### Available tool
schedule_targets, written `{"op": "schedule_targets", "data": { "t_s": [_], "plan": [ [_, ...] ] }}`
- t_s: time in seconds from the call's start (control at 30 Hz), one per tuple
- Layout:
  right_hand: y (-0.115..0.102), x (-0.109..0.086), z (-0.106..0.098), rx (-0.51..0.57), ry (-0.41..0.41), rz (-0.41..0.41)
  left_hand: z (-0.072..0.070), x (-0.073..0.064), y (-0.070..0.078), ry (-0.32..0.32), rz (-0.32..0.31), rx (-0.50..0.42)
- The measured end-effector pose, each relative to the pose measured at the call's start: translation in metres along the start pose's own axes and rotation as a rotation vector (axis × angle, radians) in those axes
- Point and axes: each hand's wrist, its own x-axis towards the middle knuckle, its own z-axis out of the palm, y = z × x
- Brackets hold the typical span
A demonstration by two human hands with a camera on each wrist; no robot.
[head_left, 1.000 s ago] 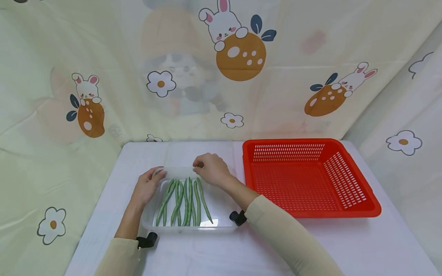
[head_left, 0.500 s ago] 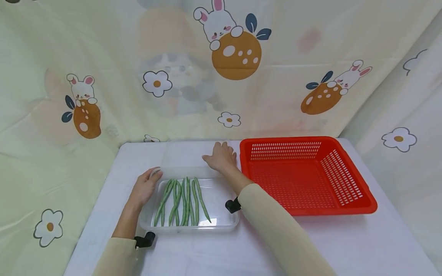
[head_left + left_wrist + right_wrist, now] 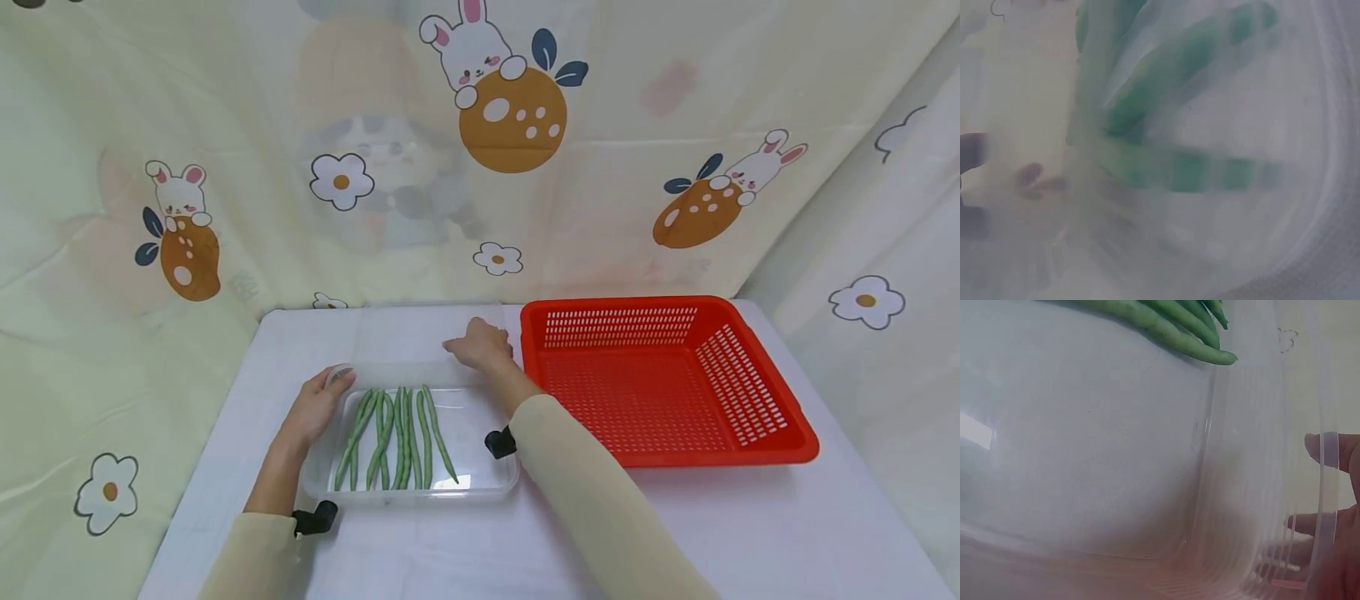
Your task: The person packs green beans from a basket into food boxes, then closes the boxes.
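Observation:
A clear plastic container stands on the table with several green beans lying side by side in its left and middle part. My left hand grips its back left corner, thumb on the rim. Just beyond the back right corner, my right hand reaches over a faint, flat clear panel, perhaps a lid. In the right wrist view the thumb and fingers stand apart behind the container wall, holding nothing that shows. Close up, the left wrist view has blurred bean ends through the plastic.
To the right stands a red perforated plastic basket, close to my right forearm. A white cloth covers the table. Behind rises a curtain printed with rabbits and flowers.
My right hand has left the container's back rim and moved right and away from me, its fingers spreading, then drawing in slightly. My left hand has kept its place on the corner.

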Motion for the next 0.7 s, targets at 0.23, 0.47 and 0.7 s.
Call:
{"op": "schedule_targets", "data": {
  "t_s": [0.23,0.47,0.7],
  "plan": [
    [0.0,0.0052,-0.003,0.046,-0.011,0.097,0.0006,0.0005,-0.001,0.015,0.003,0.027],
    [0.0,0.0055,-0.0025,0.091,0.014,0.126,0.0013,0.0011,-0.0011,0.015,0.001,0.03],
    [0.0003,0.0037,-0.0023,0.095,0.003,0.112,-0.0006,0.0032,-0.0028,0.013,0.019,0.039]
  ]
}}
